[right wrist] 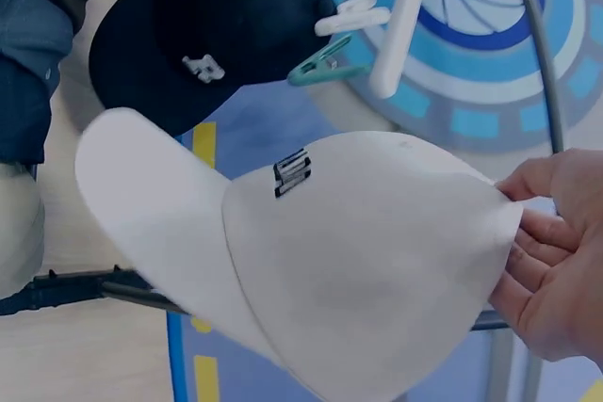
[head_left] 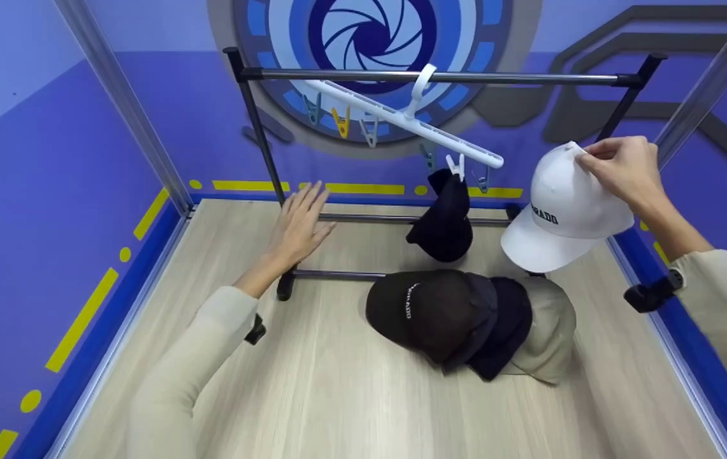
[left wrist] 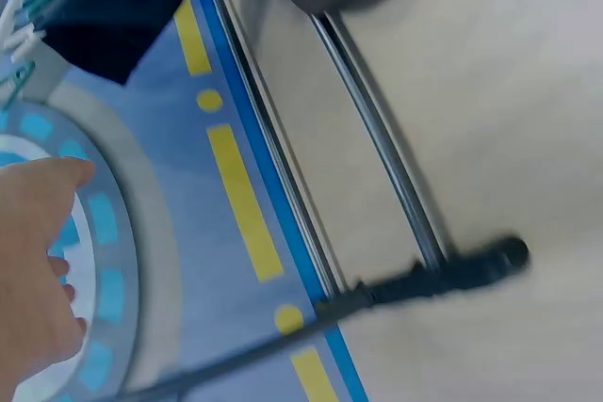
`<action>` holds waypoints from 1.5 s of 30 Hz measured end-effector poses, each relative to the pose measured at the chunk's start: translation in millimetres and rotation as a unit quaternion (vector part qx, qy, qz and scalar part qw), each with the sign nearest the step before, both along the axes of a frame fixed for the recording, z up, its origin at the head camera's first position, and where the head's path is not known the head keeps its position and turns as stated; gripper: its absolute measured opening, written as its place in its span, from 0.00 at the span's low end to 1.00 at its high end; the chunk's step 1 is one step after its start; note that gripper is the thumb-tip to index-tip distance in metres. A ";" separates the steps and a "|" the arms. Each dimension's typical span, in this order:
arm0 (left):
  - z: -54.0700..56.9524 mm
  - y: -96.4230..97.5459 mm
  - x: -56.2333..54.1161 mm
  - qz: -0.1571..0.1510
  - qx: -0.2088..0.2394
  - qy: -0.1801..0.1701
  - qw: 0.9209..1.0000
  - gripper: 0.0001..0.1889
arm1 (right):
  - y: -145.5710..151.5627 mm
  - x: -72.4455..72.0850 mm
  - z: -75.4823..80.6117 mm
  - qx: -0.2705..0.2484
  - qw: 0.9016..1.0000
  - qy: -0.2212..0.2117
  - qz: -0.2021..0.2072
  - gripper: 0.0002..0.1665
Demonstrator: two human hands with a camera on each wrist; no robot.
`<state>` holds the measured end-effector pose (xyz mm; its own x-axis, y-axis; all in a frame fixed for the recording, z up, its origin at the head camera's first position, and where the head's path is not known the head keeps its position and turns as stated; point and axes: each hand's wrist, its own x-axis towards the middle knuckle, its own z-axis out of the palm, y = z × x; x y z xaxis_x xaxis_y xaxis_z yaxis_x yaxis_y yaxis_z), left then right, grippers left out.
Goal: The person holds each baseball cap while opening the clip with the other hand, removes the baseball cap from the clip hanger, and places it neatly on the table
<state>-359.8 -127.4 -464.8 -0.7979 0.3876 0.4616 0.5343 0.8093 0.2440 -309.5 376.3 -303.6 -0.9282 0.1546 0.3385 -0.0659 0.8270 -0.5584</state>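
Note:
My right hand pinches the crown of a white baseball cap at the right of the rack, its brim pointing down and left. In the right wrist view the thumb and fingers grip the top of that cap. My left hand is at the rack's left side with its fingers spread, holding nothing. A white clip hanger hangs tilted from the rail, bearing several clips. From a white clip on it hangs a dark cap.
The black and metal garment rack stands on a wood-look floor. A row of overlapping caps, with a dark brown cap at the left and a beige cap at the right, lies in front. Blue walls enclose the space.

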 end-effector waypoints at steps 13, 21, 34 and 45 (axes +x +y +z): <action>-16.0 -35.9 21.2 0.021 -0.048 -0.071 0.996 0.44 | -15.4 49.8 26.5 -0.135 0.990 -0.049 0.006 0.10; -20.6 -43.1 22.6 0.019 -0.066 -0.096 0.993 0.45 | -52.6 53.6 21.3 -0.260 0.962 -0.067 0.042 0.12; -24.7 -50.6 28.2 0.030 -0.061 -0.103 0.992 0.45 | -144.6 50.6 -19.4 -0.429 0.865 -0.216 0.142 0.06; -34.4 -52.2 30.3 0.028 -0.076 -0.108 0.991 0.44 | -198.8 46.9 -102.1 -0.492 0.787 -0.304 0.217 0.09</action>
